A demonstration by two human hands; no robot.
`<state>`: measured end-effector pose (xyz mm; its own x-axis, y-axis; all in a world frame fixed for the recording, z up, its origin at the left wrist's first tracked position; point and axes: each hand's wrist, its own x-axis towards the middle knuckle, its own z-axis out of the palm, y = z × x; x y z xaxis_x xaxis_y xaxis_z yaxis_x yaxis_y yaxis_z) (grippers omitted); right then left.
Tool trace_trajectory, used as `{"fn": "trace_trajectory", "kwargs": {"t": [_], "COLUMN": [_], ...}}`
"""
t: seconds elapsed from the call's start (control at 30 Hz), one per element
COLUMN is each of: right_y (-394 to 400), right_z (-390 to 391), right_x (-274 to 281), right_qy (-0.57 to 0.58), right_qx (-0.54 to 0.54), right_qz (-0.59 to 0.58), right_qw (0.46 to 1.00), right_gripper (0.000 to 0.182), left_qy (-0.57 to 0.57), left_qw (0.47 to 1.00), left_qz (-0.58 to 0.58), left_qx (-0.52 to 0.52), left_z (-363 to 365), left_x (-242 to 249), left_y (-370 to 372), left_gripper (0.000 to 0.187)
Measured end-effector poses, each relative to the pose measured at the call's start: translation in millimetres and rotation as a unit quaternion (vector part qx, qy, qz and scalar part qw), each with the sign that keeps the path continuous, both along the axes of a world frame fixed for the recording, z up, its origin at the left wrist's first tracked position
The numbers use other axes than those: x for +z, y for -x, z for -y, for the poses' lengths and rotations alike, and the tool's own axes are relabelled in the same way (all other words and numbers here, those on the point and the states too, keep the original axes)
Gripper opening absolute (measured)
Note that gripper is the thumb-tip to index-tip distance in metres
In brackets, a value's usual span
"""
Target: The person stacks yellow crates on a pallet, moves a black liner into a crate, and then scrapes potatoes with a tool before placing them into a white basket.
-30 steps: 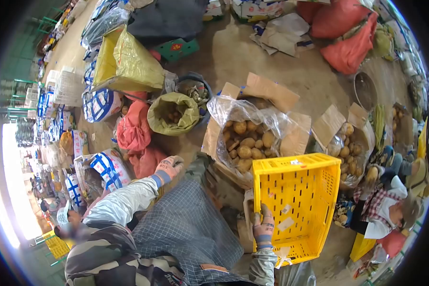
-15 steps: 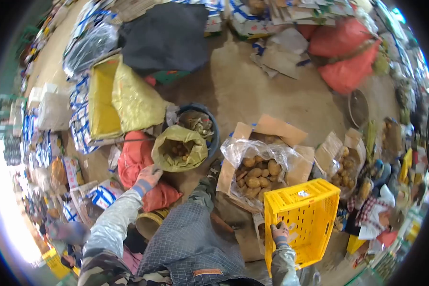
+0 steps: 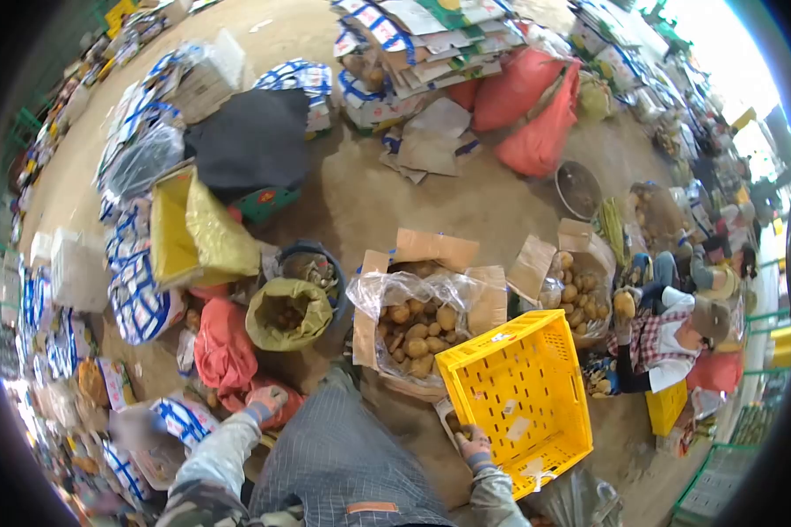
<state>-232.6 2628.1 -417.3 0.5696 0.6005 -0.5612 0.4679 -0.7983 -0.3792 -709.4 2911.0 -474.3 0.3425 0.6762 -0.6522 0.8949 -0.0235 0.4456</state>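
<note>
My right hand (image 3: 475,443) is closed on the near left edge of a yellow plastic crate (image 3: 514,395). The crate is tilted, its inside facing me; only a few small paper scraps show in it. My left hand (image 3: 268,401) is over the lower red sack (image 3: 279,413), fingers loosely apart and apparently holding nothing. Just ahead of it stands an open olive-green sack (image 3: 281,336) with some potatoes deep inside. Beyond the crate, a cardboard box (image 3: 369,338) lined with clear plastic holds many potatoes (image 3: 417,338); the crate's corner hides part of this box.
Another potato box (image 3: 599,255) stands to the right, near a seated person (image 3: 672,342). A blue tub (image 3: 338,285) sits behind the green sack. Red sacks (image 3: 527,110), stacked flattened cartons (image 3: 439,53) and a basin (image 3: 578,189) lie farther off.
The view has swung right, shifting the scene leftward. My left hand has come away from the green sack's rim toward the red sack. The crate has turned, showing more of its inside.
</note>
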Motion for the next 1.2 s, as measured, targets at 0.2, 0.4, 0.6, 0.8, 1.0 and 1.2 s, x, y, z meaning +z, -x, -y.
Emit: {"fn": "trace_trajectory", "kwargs": {"t": [0.2, 0.4, 0.6, 0.8, 1.0, 1.2], "right_y": [0.2, 2.1, 20.5, 35.6, 34.0, 16.3], "right_z": [95.2, 160.9, 108.8, -46.1, -72.6, -88.5], "right_x": [9.6, 5.7, 14.0, 28.0, -1.3, 4.4], "right_qy": [0.086, 0.184, 0.16, 0.118, 0.094, 0.089], "right_qx": [-0.089, -0.07, -0.379, -0.476, -0.496, -0.496], "right_qz": [-0.111, -0.116, -0.304, -0.417, -0.413, -0.355], "right_qw": [0.986, 0.974, 0.859, 0.765, 0.758, 0.787], "right_gripper": [0.036, 0.037, 0.041, 0.034, 0.034, 0.025], "left_qy": [-0.009, -0.171, -0.501, -0.306, -0.571, -0.747], "left_qw": [0.999, 0.976, 0.82, 0.844, 0.812, 0.594], "left_qz": [-0.036, -0.129, -0.201, -0.423, -0.062, -0.291], "left_qx": [-0.033, -0.044, 0.192, 0.123, 0.104, 0.061], "left_z": [-48.6, -249.0, -473.1, -601.1, -606.1, -638.2], "left_x": [63.5, 1.2, 53.8, 56.2, 93.0, 210.0], "left_y": [-65.1, -89.6, -173.0, -145.2, -68.4, 58.9], "left_gripper": [0.029, 0.033, 0.092, 0.02, 0.02, 0.029]}}
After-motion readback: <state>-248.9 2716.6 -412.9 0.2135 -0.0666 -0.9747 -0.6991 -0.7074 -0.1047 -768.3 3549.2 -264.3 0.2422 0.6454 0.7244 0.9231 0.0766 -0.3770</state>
